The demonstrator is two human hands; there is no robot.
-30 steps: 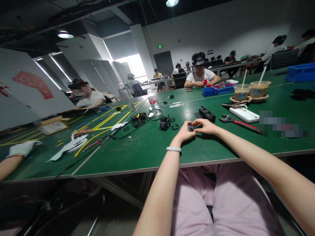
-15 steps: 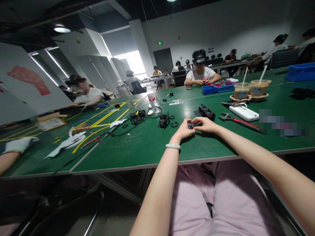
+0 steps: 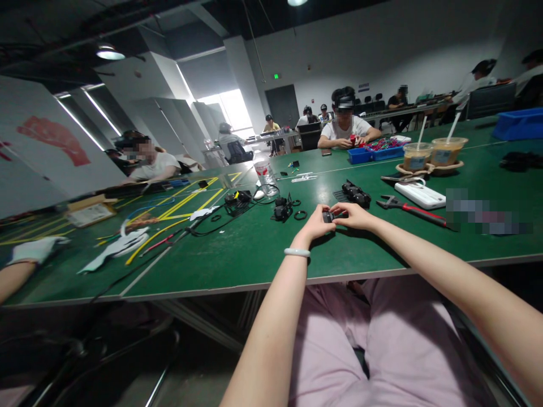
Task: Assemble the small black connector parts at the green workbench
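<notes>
Both my hands meet low over the green table (image 3: 254,254), holding one small black part (image 3: 328,217) between them. The fingers of my left hand (image 3: 314,225) are closed round its left side. From the right, my right hand (image 3: 353,215) pinches it with thumb and fingertips. What kind of part it is, I cannot make out; fingers cover much of it. Just beyond my right hand lies a larger black assembly (image 3: 356,194). Left of my hands sits another black device (image 3: 283,208), beside a black ring (image 3: 301,215).
To the right are pliers with red-black handles (image 3: 418,211), a white power bank (image 3: 419,193) and two iced drinks (image 3: 432,154) in a carrier. Leftward lie cables (image 3: 155,240), white gloves (image 3: 121,244) and a plastic bottle (image 3: 263,172). A co-worker's gloved hand (image 3: 36,249) rests at far left.
My hands stay in nearly the same place with the small black part between them. The co-worker across the table has shifted the red item slightly.
</notes>
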